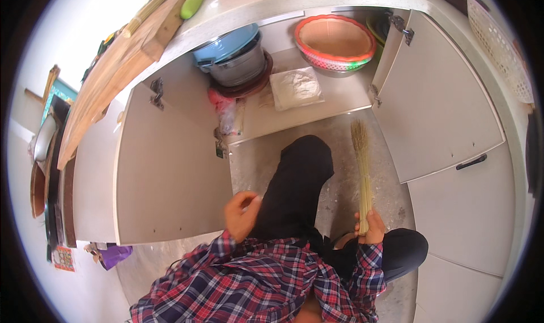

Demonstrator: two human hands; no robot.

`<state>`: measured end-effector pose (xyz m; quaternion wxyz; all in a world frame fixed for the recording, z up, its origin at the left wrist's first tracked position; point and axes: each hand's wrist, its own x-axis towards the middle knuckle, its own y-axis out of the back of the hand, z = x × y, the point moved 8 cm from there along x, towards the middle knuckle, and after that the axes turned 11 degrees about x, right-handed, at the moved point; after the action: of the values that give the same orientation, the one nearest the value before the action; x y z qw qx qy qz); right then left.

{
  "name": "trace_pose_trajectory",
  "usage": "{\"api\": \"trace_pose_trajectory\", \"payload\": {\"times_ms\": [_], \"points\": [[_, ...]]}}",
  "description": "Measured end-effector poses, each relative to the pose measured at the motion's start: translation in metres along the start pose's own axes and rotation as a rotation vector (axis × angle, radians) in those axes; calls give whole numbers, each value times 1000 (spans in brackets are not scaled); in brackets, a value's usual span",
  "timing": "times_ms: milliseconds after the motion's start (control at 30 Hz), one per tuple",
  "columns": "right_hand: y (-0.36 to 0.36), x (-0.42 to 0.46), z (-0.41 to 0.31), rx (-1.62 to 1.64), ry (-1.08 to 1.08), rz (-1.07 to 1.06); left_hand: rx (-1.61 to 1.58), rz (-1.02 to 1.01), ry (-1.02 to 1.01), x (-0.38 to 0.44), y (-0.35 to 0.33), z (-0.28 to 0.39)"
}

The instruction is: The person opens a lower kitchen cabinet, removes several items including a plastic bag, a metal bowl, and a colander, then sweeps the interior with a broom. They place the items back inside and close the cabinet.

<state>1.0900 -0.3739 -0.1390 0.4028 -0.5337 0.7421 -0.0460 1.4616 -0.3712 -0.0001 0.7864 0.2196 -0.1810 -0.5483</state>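
Note:
In my right hand [371, 227] is a small straw whisk brush [363, 170], gripped at its lower end. The bristle tips point away from me, above the floor near the base of the open cabinet [255, 125]. My left hand [241, 216] is beside my raised knee, with fingers loosely curled and no object visible in them. Inside the cabinet, a flat plastic-wrapped white packet [296, 88] lies near the front edge. Left of it a metal pot [238, 65] stands with a blue basin [229, 42] on top. Stacked basins with an orange rim [335, 38] stand on the right.
Open doors flank me, the left door [170, 174] and the right door [442, 102]. Plastic bags [225, 110] lie at the cabinet's left front. Overhead, a thick wooden board [127, 67] juts past the counter edge, near a green oval object [192, 5]. A white perforated basket [497, 46] sits right.

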Motion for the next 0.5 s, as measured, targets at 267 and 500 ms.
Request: {"api": "trace_pose_trajectory", "payload": {"times_ms": [267,500], "points": [[-10,12,-12,-32,-44,59,-173,-413,-576,111,-187,195],[-44,66,-19,-176,-61,41,-179,-516,-397,176,-290,191]]}}
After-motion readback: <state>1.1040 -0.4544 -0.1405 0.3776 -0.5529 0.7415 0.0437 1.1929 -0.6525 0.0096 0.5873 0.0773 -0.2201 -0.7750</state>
